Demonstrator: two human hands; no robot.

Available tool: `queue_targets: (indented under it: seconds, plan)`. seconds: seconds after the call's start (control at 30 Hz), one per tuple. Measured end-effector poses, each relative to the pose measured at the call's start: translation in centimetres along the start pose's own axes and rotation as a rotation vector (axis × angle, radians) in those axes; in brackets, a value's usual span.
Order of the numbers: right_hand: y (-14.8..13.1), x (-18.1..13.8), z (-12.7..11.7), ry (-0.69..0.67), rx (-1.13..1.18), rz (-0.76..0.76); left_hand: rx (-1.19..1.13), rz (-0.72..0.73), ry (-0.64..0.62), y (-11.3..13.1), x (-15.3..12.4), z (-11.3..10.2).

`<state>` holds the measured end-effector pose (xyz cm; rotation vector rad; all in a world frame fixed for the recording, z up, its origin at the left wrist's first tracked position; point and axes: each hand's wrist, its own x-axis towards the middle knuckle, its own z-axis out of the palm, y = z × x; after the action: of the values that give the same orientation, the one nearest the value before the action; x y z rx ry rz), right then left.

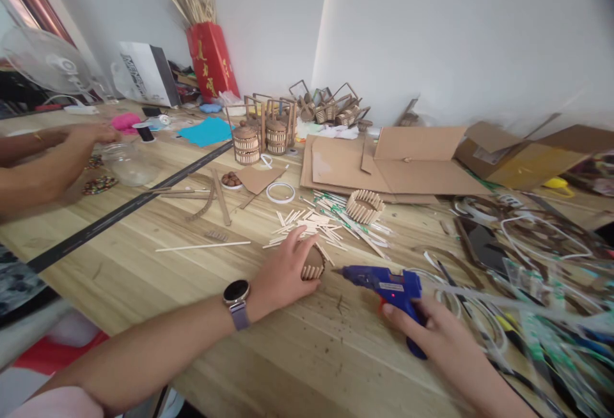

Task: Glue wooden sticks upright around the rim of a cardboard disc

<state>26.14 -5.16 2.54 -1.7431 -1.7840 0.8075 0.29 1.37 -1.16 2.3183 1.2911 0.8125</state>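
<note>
My left hand (283,274), with a watch (236,292) on its wrist, curls its fingers around a small round basket piece (313,271) edged with short wooden sticks. Part of that piece is hidden under the fingers. In my right hand (434,325) is a blue hot glue gun (388,284), its small red light lit. The nozzle points left, a short way from the basket piece and apart from it. Just beyond my left hand lies a loose pile of short sticks (311,223). A larger stick ring (365,207) stands behind it to the right.
Flattened cardboard (350,165) lies at the back. Finished little baskets (247,143) stand back left, with more heaped by the wall. Cords, strips and a phone (481,248) crowd the right. At far left, another person's hands (91,137) work near a glass jar (129,163).
</note>
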Motion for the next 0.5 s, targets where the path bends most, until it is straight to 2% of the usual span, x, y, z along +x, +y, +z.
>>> queue_targets:
  seconds: [0.13, 0.23, 0.33, 0.5]
  plan:
    - [0.7, -0.1, 1.0, -0.026, 0.099, 0.048, 0.009, -0.001, -0.008, 0.0, 0.0, 0.0]
    - [0.8, 0.0, 2.1, -0.030, 0.126, 0.013, 0.006, 0.003, -0.011, -0.1, 0.0, 0.0]
    - [0.5, 0.0, 2.6, -0.019, 0.109, -0.023, -0.014, 0.014, -0.014, -0.1, 0.0, -0.1]
    - [-0.1, -0.2, 2.8, -0.089, 0.019, -0.090, -0.018, 0.004, -0.029, 0.0, 0.1, -0.1]
